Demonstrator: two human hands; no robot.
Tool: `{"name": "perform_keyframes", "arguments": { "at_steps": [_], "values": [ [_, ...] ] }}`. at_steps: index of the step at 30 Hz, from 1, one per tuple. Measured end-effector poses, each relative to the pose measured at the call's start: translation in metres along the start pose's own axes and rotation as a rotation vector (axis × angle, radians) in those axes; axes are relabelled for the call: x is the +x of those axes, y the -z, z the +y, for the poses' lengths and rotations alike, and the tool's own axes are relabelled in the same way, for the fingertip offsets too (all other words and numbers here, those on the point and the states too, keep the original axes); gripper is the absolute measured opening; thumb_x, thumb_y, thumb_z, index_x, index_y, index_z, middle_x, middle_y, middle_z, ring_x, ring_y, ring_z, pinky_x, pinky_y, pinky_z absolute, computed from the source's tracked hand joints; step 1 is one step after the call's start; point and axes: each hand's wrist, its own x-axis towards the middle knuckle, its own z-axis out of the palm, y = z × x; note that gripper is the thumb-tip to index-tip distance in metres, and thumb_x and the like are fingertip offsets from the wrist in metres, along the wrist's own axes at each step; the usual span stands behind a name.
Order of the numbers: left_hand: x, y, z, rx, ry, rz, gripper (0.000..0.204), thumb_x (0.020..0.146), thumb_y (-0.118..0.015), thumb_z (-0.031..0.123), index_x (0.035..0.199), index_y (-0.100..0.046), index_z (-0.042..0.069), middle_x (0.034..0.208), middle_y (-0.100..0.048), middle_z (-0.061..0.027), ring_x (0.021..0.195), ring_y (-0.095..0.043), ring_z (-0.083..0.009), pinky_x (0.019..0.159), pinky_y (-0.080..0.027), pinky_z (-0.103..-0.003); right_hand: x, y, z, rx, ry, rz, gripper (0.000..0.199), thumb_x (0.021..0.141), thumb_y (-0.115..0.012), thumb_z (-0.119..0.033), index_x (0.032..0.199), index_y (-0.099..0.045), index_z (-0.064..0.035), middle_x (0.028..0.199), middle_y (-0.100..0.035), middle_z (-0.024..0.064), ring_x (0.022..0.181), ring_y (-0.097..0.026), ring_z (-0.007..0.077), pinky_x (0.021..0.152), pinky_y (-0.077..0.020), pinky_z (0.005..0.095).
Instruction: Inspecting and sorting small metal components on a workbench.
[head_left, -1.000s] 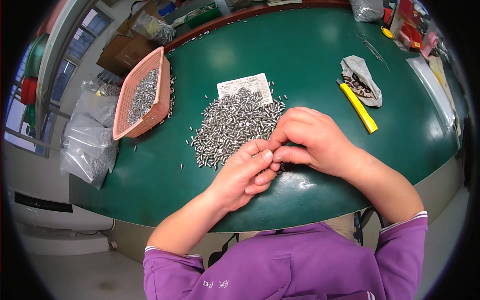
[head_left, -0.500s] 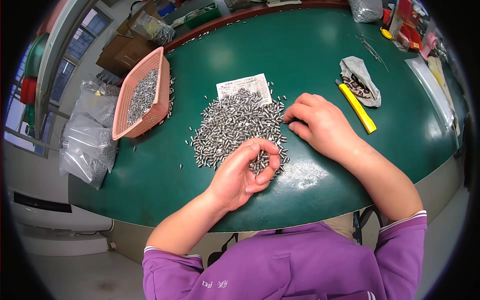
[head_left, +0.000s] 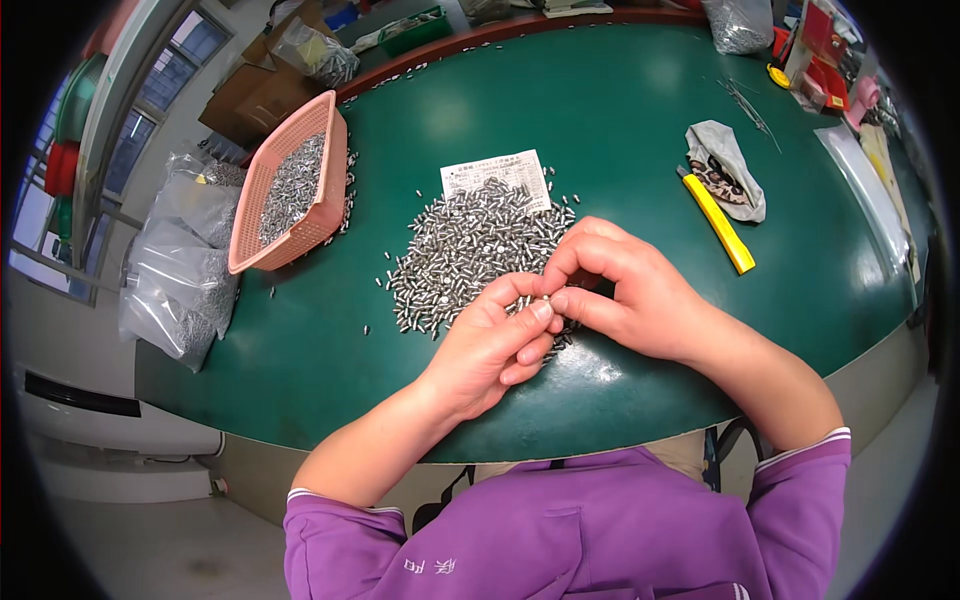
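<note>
My left hand (head_left: 492,343) and my right hand (head_left: 630,292) meet fingertip to fingertip above the near right part of a heap of small metal pins (head_left: 462,255). Thumb and forefinger are pinched together on each hand. A tiny glint shows where the fingertips join, but what they hold is too small to make out. The pins are short, silvery and rounded, and they lie loose on the green table (head_left: 420,400). A printed paper slip (head_left: 470,177) lies under the far edge of the heap.
To the left stands a pink plastic basket (head_left: 333,190) of similar metal pieces, beside filled clear bags (head_left: 185,275). On the right lie a yellow cutter knife (head_left: 722,225), a grey cloth pouch (head_left: 745,185) and thin wires (head_left: 748,108). A clear plastic sheet (head_left: 865,190) lies farther right.
My right hand has moved left and nearer, from the heap's right edge to my left hand. My left hand's curled fingers have closed into a pinch against it.
</note>
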Motion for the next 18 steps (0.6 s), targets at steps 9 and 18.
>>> {"name": "perform_keyframes", "arguments": {
  "at_steps": [9,18],
  "values": [
    [-0.001,0.003,0.001,0.008,-0.036,-0.013,0.017,0.100,-0.043,0.019,0.105,-0.051,0.005,0.088,-0.054,-0.0069,0.060,-0.043,-0.0090,0.043,-0.030,-0.020,-0.002,0.016,0.011,-0.294,-0.045,0.052,0.016,0.077,-0.069,-0.004,0.091,-0.063,-0.0063,0.091,-0.057,0.0057,0.085,-0.058,0.0204,0.073,-0.0486,0.0316],
    [-0.001,0.002,0.001,-0.006,-0.042,-0.015,0.019,0.099,-0.042,0.019,0.106,-0.051,0.004,0.090,-0.054,-0.0082,0.061,-0.044,-0.0108,0.044,-0.031,-0.021,-0.005,0.012,0.018,-0.504,-0.089,-0.059,0.012,0.076,-0.067,-0.011,0.088,-0.064,-0.0102,0.089,-0.057,0.0082,0.090,-0.056,0.0288,0.079,-0.0473,0.0399]
  ]
}}
